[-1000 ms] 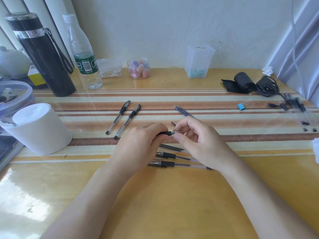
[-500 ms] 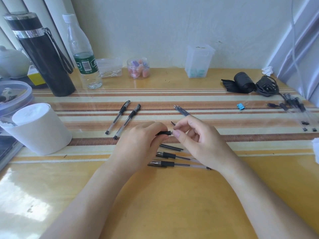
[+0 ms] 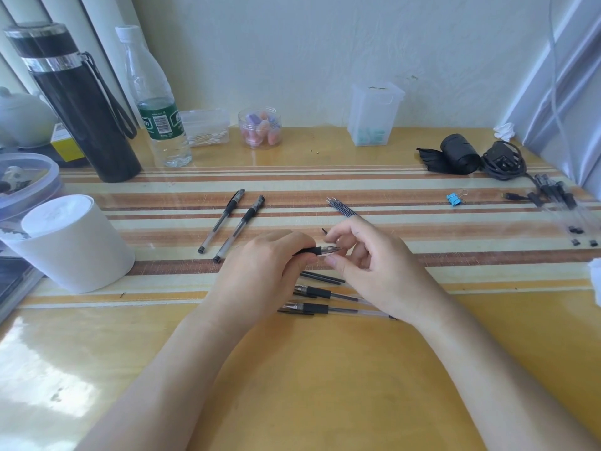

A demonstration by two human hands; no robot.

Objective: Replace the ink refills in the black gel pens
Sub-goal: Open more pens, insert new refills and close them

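My left hand (image 3: 260, 275) grips a black gel pen (image 3: 320, 250) by its rubber grip, tip pointing right. My right hand (image 3: 374, 262) hovers just right of the tip, thumb and forefinger apart, holding nothing. Two capped pens (image 3: 232, 222) lie to the left on the striped mat. A bundle of refills (image 3: 341, 208) lies behind my right hand. Two uncapped pens (image 3: 322, 301) and loose refills (image 3: 322, 277) lie under my hands, partly hidden. A small black cap (image 3: 324, 230) lies near my right forefinger.
A white cup (image 3: 74, 245), black flask (image 3: 78, 102) and water bottle (image 3: 156, 102) stand at the left. Clear jars (image 3: 259, 128) and a box (image 3: 374, 115) line the wall. A blue binder clip (image 3: 453, 198), black cables (image 3: 500, 161) and more pens (image 3: 566, 209) lie right.
My right fingers pinched the pen's tip before; now they have let go and drawn slightly apart, exposing the clear tip. My left hand keeps its hold on the pen.
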